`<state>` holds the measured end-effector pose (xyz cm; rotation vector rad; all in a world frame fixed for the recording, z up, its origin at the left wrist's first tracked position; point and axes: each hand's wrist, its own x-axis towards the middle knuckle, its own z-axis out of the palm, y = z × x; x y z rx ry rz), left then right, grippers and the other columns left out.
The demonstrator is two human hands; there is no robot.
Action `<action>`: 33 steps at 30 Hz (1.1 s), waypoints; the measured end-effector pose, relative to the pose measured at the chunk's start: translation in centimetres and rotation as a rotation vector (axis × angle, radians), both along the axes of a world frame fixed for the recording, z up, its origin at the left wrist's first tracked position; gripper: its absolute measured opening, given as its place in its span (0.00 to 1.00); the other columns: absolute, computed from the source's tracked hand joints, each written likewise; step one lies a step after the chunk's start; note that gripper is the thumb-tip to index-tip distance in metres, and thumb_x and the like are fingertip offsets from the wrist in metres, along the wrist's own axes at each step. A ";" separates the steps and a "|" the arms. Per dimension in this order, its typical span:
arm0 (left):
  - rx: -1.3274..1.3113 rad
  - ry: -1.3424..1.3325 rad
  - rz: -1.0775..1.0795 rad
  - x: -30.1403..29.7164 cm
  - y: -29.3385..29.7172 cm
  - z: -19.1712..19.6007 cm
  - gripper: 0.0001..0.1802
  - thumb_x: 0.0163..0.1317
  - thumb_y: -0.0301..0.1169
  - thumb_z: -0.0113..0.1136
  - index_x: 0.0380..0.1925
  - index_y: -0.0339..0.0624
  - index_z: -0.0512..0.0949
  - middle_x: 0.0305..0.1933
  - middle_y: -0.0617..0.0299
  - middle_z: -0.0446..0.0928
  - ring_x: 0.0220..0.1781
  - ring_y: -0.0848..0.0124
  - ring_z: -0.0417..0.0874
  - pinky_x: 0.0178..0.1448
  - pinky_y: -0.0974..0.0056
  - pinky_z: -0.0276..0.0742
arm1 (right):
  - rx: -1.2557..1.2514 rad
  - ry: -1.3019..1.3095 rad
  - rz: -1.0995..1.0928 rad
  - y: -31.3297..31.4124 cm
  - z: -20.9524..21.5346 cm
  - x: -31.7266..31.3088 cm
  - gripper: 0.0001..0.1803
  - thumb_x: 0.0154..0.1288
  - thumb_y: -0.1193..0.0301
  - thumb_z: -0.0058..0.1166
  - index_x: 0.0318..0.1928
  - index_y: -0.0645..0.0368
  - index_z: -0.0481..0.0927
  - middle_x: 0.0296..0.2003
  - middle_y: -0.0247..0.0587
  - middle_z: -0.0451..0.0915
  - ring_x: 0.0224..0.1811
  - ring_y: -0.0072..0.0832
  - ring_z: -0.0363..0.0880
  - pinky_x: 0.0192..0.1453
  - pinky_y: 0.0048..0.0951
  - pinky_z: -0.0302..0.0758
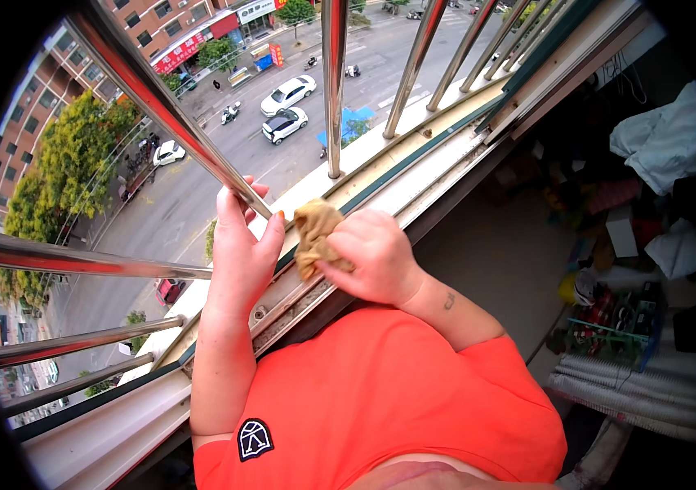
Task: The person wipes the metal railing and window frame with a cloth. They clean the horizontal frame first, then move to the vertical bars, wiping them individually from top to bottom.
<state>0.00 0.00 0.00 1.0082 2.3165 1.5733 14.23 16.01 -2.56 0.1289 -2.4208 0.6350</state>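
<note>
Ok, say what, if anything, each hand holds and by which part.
The right hand grips a crumpled tan cloth by its bunched right side. The left hand holds a metal bar near its lower end.

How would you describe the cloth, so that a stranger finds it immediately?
Find the window frame running diagonally beneath the metal bars. Near its middle, the right hand grips the cloth: crumpled and tan, its soft folds unlike the straight, shiny bars nearby.
</note>
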 end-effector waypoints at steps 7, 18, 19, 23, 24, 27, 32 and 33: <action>0.030 -0.027 0.006 0.4 0.3 -0.3 0.32 0.64 0.22 0.63 0.66 0.36 0.61 0.59 0.52 0.75 0.64 0.62 0.77 0.69 0.56 0.73 | -0.044 0.089 0.050 0.4 -0.4 0.1 0.14 0.50 0.65 0.72 0.29 0.53 0.77 0.31 0.33 0.79 0.34 0.36 0.78 0.39 0.36 0.73; 0.027 -0.003 -0.007 0.2 0.2 0.1 0.32 0.64 0.24 0.63 0.66 0.34 0.61 0.58 0.51 0.74 0.64 0.59 0.76 0.69 0.53 0.72 | -0.159 0.151 -0.244 10.5 -0.9 0.6 0.10 0.54 0.70 0.68 0.26 0.60 0.79 0.25 0.47 0.77 0.28 0.48 0.77 0.33 0.42 0.73; 0.024 -0.005 -0.007 0.2 0.2 0.1 0.32 0.64 0.25 0.63 0.66 0.34 0.61 0.58 0.51 0.74 0.64 0.58 0.76 0.69 0.52 0.72 | -0.148 0.137 -0.294 11.6 -1.1 0.8 0.09 0.55 0.69 0.68 0.29 0.60 0.81 0.25 0.47 0.78 0.30 0.48 0.77 0.34 0.42 0.74; 0.009 -0.004 -0.007 0.0 0.4 0.2 0.32 0.64 0.25 0.63 0.65 0.34 0.61 0.58 0.51 0.74 0.64 0.58 0.76 0.69 0.52 0.72 | -0.131 0.161 -0.388 11.5 -1.6 0.7 0.12 0.55 0.68 0.68 0.25 0.59 0.76 0.25 0.46 0.77 0.30 0.48 0.76 0.36 0.44 0.73; 0.007 -0.002 -0.002 0.1 0.4 0.3 0.32 0.64 0.25 0.64 0.65 0.34 0.61 0.58 0.51 0.74 0.64 0.58 0.77 0.69 0.52 0.72 | -0.091 0.168 -0.405 11.0 -1.6 0.5 0.13 0.54 0.68 0.68 0.24 0.59 0.75 0.25 0.46 0.76 0.30 0.48 0.76 0.36 0.45 0.72; 0.007 -0.006 0.009 0.1 0.3 0.3 0.32 0.64 0.25 0.64 0.65 0.34 0.61 0.58 0.50 0.74 0.64 0.58 0.77 0.69 0.53 0.72 | -0.030 0.141 -0.337 8.1 -1.3 0.3 0.14 0.53 0.68 0.68 0.23 0.57 0.73 0.24 0.45 0.74 0.30 0.47 0.75 0.35 0.45 0.71; 0.012 -0.035 0.010 0.2 0.3 0.2 0.32 0.64 0.25 0.64 0.65 0.34 0.61 0.58 0.51 0.75 0.63 0.59 0.77 0.69 0.54 0.73 | -0.050 0.136 -0.074 0.1 -0.5 -0.1 0.13 0.50 0.67 0.70 0.26 0.53 0.75 0.27 0.37 0.76 0.34 0.40 0.79 0.43 0.40 0.73; 0.008 -0.024 0.011 0.2 0.2 0.2 0.32 0.64 0.24 0.63 0.66 0.35 0.61 0.58 0.52 0.75 0.64 0.60 0.77 0.69 0.55 0.73 | -0.048 0.159 -0.055 -0.7 -0.5 -0.3 0.13 0.50 0.67 0.70 0.28 0.53 0.76 0.29 0.36 0.77 0.35 0.39 0.79 0.44 0.39 0.73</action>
